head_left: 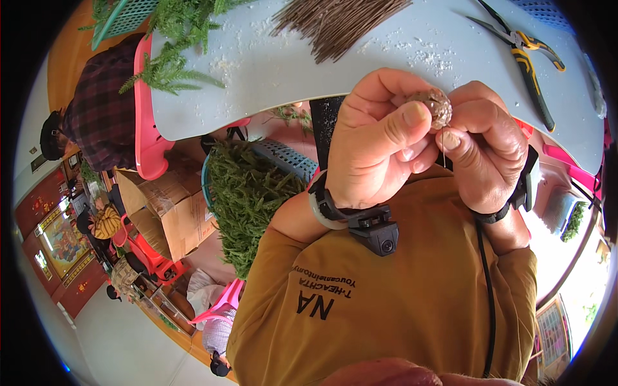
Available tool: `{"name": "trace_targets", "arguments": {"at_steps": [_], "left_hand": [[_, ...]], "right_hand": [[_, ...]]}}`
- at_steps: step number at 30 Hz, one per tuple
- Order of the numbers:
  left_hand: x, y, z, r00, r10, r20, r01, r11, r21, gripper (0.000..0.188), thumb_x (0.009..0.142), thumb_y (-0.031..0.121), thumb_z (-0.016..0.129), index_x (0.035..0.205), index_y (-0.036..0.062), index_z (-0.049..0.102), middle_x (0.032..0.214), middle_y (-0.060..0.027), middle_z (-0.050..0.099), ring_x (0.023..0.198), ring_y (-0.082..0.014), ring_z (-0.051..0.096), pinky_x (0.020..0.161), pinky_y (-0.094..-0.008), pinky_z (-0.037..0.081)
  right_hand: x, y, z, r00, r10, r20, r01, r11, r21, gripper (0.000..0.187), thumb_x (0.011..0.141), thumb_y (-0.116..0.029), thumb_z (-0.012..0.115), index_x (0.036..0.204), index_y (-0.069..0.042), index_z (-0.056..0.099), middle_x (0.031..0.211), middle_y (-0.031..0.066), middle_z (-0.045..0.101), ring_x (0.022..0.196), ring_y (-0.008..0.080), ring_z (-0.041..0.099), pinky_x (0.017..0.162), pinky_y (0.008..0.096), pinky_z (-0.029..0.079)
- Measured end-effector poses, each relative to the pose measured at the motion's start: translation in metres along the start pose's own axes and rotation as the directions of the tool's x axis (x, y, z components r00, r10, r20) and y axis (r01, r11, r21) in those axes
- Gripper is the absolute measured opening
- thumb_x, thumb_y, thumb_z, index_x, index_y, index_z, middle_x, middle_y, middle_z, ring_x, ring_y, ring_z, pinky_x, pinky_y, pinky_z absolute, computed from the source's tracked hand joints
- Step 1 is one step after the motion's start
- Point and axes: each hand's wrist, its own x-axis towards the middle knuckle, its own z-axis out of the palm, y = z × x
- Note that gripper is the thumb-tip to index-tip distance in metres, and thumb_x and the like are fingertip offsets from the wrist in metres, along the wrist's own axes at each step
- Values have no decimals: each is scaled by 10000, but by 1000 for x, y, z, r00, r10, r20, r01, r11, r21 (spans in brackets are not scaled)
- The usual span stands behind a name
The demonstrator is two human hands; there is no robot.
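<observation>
Above the near edge of the table, my left hand (pixel 380 138) pinches a small brown pine cone (pixel 438 108) flecked with white, between thumb and fingers. My right hand (pixel 489 145) is closed right beside it, thumb and forefinger pressed together just below the cone. A thin wire (pixel 443 151) runs down from between the right thumb and finger. Its upper end is hidden by the fingers, so I cannot tell how it joins the cone.
On the grey-white table (pixel 270 83) lie brown thin sticks (pixel 341 22), green sprigs (pixel 170 71), white crumbs and yellow-black pliers (pixel 528 61). A blue basket of greenery (pixel 248 193) and a cardboard box (pixel 170 212) stand on the left. Another person (pixel 100 106) sits beyond a pink chair.
</observation>
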Motion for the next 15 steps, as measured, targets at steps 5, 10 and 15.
{"name": "trace_targets", "arguments": {"at_steps": [5, 10, 15], "left_hand": [[-1, -3, 1, 1000, 30, -6, -30, 1000, 9, 185, 852, 117, 606, 1008, 53, 530, 873, -57, 594, 575, -51, 448, 478, -202, 384], [3, -11, -2, 989, 148, 19, -149, 987, 57, 187, 852, 121, 607, 1011, 62, 528, 879, -50, 593, 586, -46, 434, 499, -195, 379], [0, -6, 0, 997, 73, -20, -73, 997, 30, 185, 852, 125, 608, 1009, 64, 533, 884, -41, 596, 593, -40, 422, 510, -185, 372]], "right_hand": [[-1, -4, 0, 999, -26, 44, 27, 1000, -16, 58, 771, 23, 638, 780, -4, 588, 731, 75, 552, 653, 174, 542, 590, 263, 441], [0, -6, 1, 999, 15, 35, -13, 999, -51, 49, 777, 29, 629, 779, -9, 599, 739, 70, 555, 660, 168, 545, 602, 264, 443], [0, 1, 0, 999, 43, 19, -43, 999, 9, 50, 774, 34, 629, 782, -8, 604, 747, 71, 559, 671, 166, 551, 612, 264, 446]]}}
